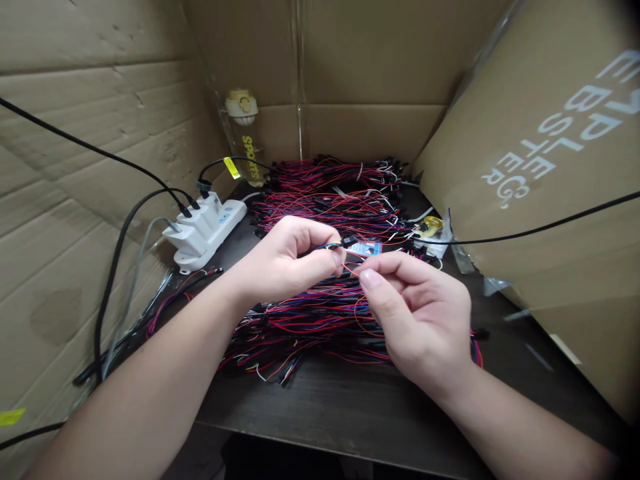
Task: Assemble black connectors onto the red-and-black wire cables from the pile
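Observation:
My left hand (287, 260) is closed in a pinch on a small black connector (345, 241) with thin wires running from it. My right hand (417, 313) pinches a thin red wire (351, 270) that leads toward that connector. Both hands hover above a wide pile of red, blue and black wire harnesses (320, 313) on the dark table (350, 407). A second heap of the same harnesses (335, 190) lies farther back.
A white power strip (205, 230) with black and grey cables plugged in sits at the left. A clear bottle (245, 137) stands at the back. Cardboard walls surround the table, with a printed box (545, 167) on the right. A black cable (525, 233) crosses from the right.

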### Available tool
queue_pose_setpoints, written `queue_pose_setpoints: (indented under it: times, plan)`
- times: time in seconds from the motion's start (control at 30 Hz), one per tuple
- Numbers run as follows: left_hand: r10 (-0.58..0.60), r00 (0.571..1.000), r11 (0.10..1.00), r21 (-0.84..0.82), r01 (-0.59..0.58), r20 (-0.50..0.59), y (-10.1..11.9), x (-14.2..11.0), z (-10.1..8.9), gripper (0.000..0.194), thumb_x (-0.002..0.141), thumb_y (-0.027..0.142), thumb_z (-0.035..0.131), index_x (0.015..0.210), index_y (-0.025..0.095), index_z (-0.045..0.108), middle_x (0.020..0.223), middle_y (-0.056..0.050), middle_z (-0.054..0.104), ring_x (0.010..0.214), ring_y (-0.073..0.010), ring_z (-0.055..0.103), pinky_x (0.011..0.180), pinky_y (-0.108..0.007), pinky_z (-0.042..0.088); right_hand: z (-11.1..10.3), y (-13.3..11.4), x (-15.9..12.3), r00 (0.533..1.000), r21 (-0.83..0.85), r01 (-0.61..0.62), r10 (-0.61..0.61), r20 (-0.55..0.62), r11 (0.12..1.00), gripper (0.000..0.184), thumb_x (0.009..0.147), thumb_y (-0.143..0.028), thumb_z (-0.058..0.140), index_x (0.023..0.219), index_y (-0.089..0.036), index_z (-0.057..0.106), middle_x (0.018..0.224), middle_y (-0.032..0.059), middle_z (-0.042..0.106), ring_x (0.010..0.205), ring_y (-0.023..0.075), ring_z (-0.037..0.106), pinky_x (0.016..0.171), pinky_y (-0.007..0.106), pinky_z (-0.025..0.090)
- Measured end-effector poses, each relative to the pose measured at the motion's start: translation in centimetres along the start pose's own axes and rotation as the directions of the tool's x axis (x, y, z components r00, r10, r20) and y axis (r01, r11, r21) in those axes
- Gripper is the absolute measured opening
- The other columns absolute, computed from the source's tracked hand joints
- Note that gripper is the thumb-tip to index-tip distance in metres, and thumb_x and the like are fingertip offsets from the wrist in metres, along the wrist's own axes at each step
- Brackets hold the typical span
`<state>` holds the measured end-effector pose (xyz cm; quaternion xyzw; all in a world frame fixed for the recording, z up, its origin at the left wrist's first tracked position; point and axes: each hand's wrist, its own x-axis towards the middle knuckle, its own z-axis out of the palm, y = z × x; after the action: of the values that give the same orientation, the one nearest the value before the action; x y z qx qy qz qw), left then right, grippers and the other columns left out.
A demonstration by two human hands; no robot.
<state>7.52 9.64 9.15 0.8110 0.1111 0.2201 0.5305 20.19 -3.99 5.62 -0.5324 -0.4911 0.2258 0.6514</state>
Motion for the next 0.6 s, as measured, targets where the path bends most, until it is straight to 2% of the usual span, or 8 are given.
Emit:
queue_pose_setpoints:
  times: [0.13,0.33,0.6]
  plan:
    - [0.013,1.000,1.000,0.000,-0.013,-0.022,-0.11,0.05,-0.06,0.020,0.082,0.024,0.062,0.065,0.014,0.060,0.055,0.004,0.047,0.050,-0.0068,0.036,0.047,-0.021,0.031,-0.40,0.11,0.25,0.999,0.053,-0.035,0.033,0.039,0.998,0.023,0.095,-0.028,0.058,0.074,-0.018,0.059,0.052,-0.0055,0.042,0.041,0.0063,0.032,0.037,0.019,0.023]
    - [0.042,0.999,0.999,0.013,-0.042,-0.025,-0.24,-0.02,-0.25,0.021,0.083,0.022,0.061,0.064,0.015,0.057,0.057,0.004,0.047,0.052,-0.0067,0.036,0.048,-0.021,0.030,-0.11,0.00,0.34,0.999,-0.011,-0.009,0.010,0.034,1.000,0.016,0.092,-0.024,0.064,0.078,-0.017,0.061,0.052,-0.0067,0.043,0.041,0.0049,0.032,0.037,0.018,0.022]
    - [0.027,1.000,0.999,0.024,-0.026,-0.013,0.12,-0.10,-0.11,0.025,0.083,0.023,0.062,0.062,0.016,0.050,0.057,0.004,0.042,0.054,-0.0076,0.034,0.049,-0.023,0.030,0.28,-0.26,0.45,0.999,-0.066,0.015,-0.017,-0.028,0.998,0.009,0.087,-0.025,0.074,0.084,-0.019,0.069,0.054,-0.0047,0.053,0.042,0.0069,0.043,0.036,0.019,0.033]
